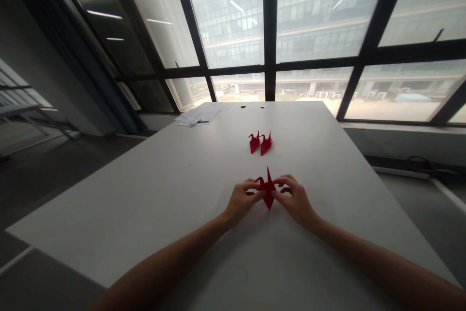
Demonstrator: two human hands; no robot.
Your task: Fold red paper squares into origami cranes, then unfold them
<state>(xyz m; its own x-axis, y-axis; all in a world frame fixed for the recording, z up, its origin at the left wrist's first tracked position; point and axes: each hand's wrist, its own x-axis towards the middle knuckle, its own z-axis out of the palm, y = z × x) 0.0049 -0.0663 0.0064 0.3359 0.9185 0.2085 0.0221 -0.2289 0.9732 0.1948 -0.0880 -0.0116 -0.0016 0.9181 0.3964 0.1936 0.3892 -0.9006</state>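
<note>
Between my two hands is a red origami crane (268, 195), its bent head to the left and its pointed tail standing up. My left hand (243, 200) pinches its left side between thumb and fingers. On the opposite side, my right hand (295, 199) grips it the same way, with thumb in front and fingers behind. Farther back on the table, two more red paper cranes, a left one (254, 143) and a right one (266, 145), stand side by side, close together.
The white table (174, 180) stretches away toward large dark-framed windows. White papers (198, 116) with a dark pen (203, 122) on them lie at the far left. Two small round fittings sit near the table's far edge. A blue curtain (83, 58) hangs at the left.
</note>
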